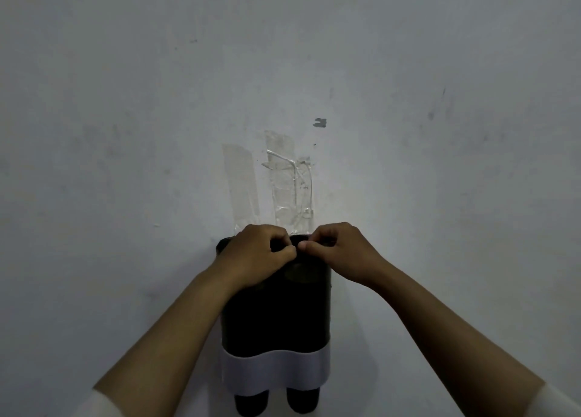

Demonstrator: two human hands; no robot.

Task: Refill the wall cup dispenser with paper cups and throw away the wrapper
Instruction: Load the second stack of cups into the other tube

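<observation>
A dark, two-tube cup dispenser hangs on the wall, with a white band across its lower front and two dark tube ends showing below it. Both my hands rest at its top edge. My left hand is curled over the top left, fingers pinching at the lid's middle. My right hand pinches the same spot from the right, thumb and fingertips together and touching the left hand's fingers. What they pinch is too dark to make out. No paper cups or wrapper are visible.
Strips of clear tape and a crumpled taped patch stick to the grey-white wall just above the dispenser. A small dark mark sits higher on the wall.
</observation>
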